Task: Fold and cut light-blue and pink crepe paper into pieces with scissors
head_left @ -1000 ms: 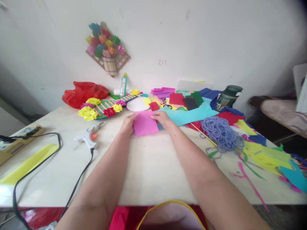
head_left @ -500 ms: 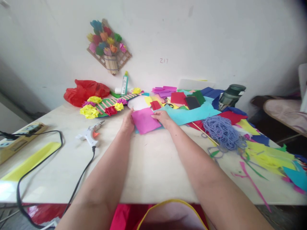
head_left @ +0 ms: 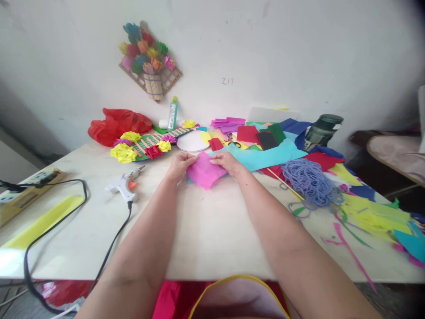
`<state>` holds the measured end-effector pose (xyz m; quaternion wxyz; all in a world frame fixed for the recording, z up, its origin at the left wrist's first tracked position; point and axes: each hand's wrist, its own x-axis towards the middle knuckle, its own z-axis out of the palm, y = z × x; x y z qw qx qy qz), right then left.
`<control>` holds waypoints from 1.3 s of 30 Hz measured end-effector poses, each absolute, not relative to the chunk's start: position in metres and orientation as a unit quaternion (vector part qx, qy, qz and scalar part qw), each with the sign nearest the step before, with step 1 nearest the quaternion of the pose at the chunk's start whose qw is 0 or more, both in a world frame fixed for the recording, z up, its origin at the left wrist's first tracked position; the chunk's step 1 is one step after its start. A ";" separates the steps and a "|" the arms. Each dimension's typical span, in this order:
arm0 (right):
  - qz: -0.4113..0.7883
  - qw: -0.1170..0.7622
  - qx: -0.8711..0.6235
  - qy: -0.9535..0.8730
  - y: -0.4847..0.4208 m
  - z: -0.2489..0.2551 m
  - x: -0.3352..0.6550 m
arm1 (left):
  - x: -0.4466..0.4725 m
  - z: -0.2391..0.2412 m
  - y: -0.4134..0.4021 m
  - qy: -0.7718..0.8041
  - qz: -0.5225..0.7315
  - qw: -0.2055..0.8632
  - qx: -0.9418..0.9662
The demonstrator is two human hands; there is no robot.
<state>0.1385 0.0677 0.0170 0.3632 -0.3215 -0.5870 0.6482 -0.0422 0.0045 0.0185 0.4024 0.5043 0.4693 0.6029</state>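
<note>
A square of pink tissue paper (head_left: 204, 172) is lifted slightly off the pale table (head_left: 206, 230), rumpled in the middle. My left hand (head_left: 178, 165) pinches its left edge and my right hand (head_left: 229, 163) pinches its right edge. A bit of blue paper shows under the pink sheet. Just beyond the hands lie a white round disc (head_left: 192, 142) and a small red paper piece (head_left: 215, 144).
A glue gun (head_left: 125, 185) with a black cord lies to the left, with a power strip (head_left: 23, 190) and a yellow strip at the far left. Paper flowers on a woven panel (head_left: 146, 146), a red bag, a glue bottle, coloured sheets, purple yarn (head_left: 308, 181) and a green jar (head_left: 320, 130) crowd the back and right.
The pink sheet lay flat under both hands; now both hands pinch its edges and it is raised and crumpled toward the middle.
</note>
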 end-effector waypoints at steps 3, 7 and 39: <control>0.651 0.368 -0.321 -0.581 0.067 0.018 0.139 | -0.040 0.020 0.004 0.473 0.601 0.408 0.498; 0.646 0.360 -0.314 -0.595 0.067 0.018 0.140 | -0.039 0.021 0.003 0.487 0.596 0.400 0.497; 0.616 0.426 -0.280 -0.600 0.064 0.019 0.135 | -0.046 0.015 0.005 0.448 0.556 0.456 0.532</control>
